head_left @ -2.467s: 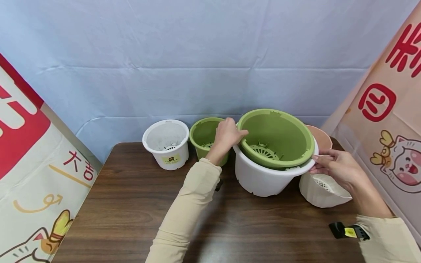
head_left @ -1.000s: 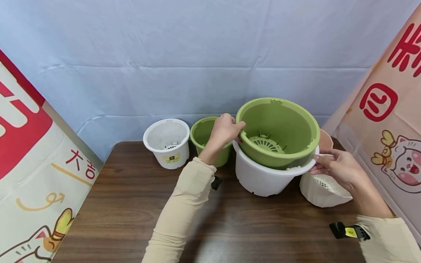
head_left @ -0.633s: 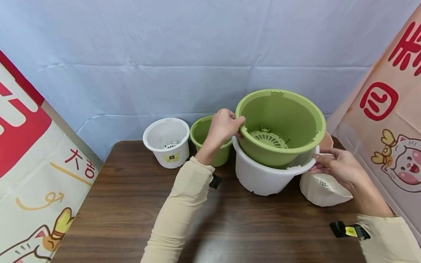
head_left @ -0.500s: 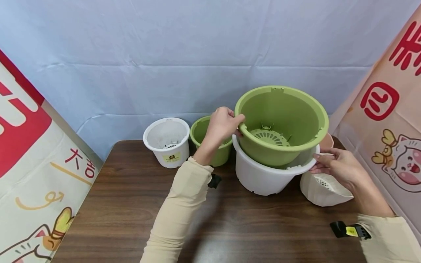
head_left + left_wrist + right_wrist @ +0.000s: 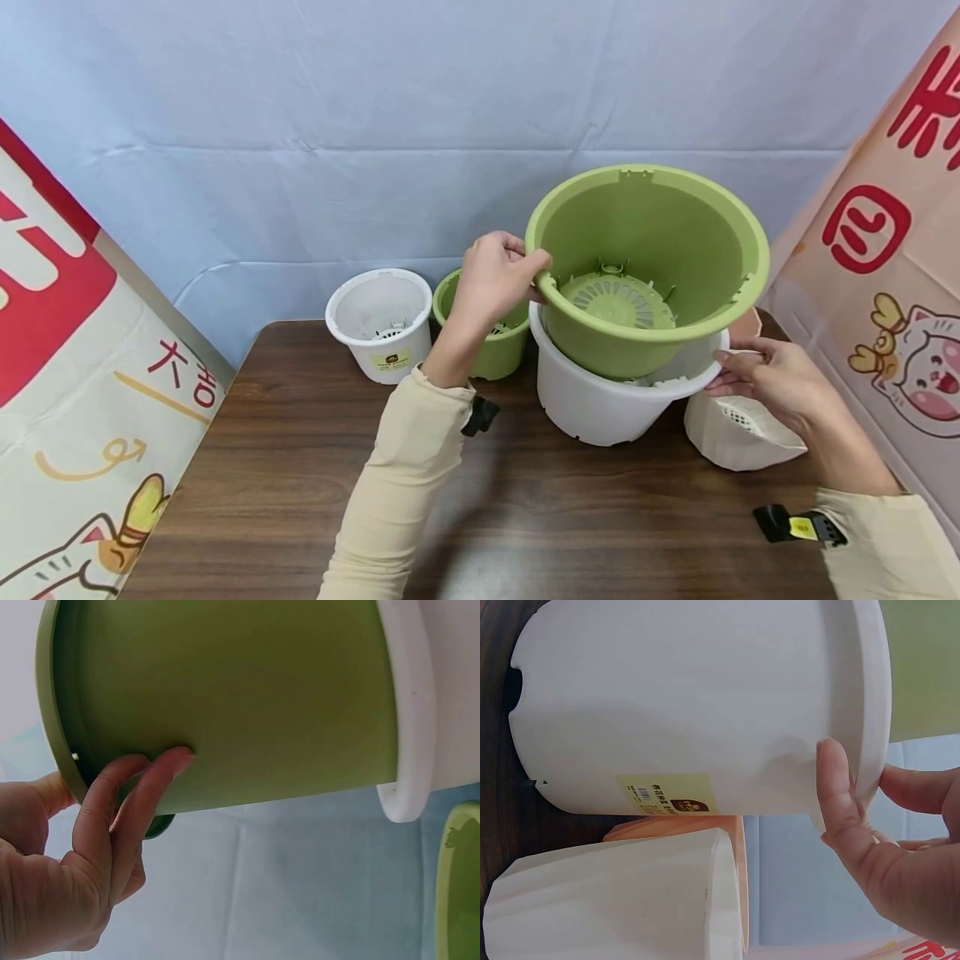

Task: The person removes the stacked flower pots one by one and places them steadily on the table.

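A large green flower pot (image 5: 648, 225) is raised partway out of a large white flower pot (image 5: 600, 408), its lower part still inside. My left hand (image 5: 491, 279) pinches the green pot's left rim, thumb on top and fingers beneath against the outer wall, as the left wrist view shows with the hand (image 5: 90, 855). My right hand (image 5: 780, 387) pinches the right rim of the white pot, which stands on the table. In the right wrist view that hand (image 5: 900, 847) has its thumb and fingers on either side of the rim, and a yellow label (image 5: 667, 795) marks the white wall.
Left of the large pots stand a small white pot (image 5: 386, 358) and a small green pot (image 5: 495, 350), partly behind my left hand. A cream ribbed pot (image 5: 727, 446) and a peach pot (image 5: 746, 327) sit at the right. Cloth hangs behind the brown table (image 5: 300, 467).
My left hand has lifted the large green pot steadily upward out of the white one. The right hand and the white pot have stayed in place.
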A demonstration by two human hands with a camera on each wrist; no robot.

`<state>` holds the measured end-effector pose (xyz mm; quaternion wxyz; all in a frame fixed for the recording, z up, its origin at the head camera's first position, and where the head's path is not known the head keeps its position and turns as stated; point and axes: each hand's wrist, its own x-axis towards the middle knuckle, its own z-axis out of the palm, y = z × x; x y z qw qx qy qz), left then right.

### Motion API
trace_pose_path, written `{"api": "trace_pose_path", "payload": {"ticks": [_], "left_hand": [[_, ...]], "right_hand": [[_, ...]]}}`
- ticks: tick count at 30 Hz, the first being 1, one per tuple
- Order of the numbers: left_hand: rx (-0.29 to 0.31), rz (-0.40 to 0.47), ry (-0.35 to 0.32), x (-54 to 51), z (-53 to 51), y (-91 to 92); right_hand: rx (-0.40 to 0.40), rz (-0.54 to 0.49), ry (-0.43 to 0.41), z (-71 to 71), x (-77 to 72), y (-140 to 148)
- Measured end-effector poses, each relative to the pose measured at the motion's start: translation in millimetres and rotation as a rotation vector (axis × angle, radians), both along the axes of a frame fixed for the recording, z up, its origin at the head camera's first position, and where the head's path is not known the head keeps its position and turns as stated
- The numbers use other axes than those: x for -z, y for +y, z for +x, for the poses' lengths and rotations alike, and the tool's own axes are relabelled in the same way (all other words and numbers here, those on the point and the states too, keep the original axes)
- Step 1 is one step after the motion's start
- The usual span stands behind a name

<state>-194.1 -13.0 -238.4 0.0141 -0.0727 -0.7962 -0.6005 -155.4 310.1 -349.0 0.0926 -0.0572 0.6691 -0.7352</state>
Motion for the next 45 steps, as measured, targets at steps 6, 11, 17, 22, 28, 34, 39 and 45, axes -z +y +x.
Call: {"api": "trace_pose_path", "payload": {"ticks": [6,11,17,22,28,34,39,45], "left_hand": [[-0.001,0.021,0.020,-7.9,7.9,-5.8],[-0.024,0.044,0.048,-14.1,13.1,-11.4],[-0.048,0.107,0.081,-19.5,18.1,-19.7],[-0.072,0.191,0.074,-22.1,20.6,-29.3],[-0.120,0.221,0.062,-22.1,23.3,-43.9],[-0.158,0.235,0.089,-20.2,27.5,-58.0],[-0.191,0.232,0.088,-18.3,30.9,-68.8],[-0.230,0.231,0.070,-15.4,36.3,-82.2]], "right_hand": [[0.001,0.013,0.001,0.4,0.2,-0.3],[0.007,0.022,0.000,0.9,-0.1,-0.9],[0.001,0.007,0.001,1.2,0.1,-1.3],[0.002,0.015,-0.010,1.3,-1.2,-0.1],[0.005,0.030,-0.017,2.4,-3.0,-0.1],[0.010,0.060,-0.026,4.4,-5.6,-0.8],[0.020,0.107,-0.034,5.2,-7.7,-1.3],[0.030,0.136,-0.036,4.9,-8.1,-1.5]]}}
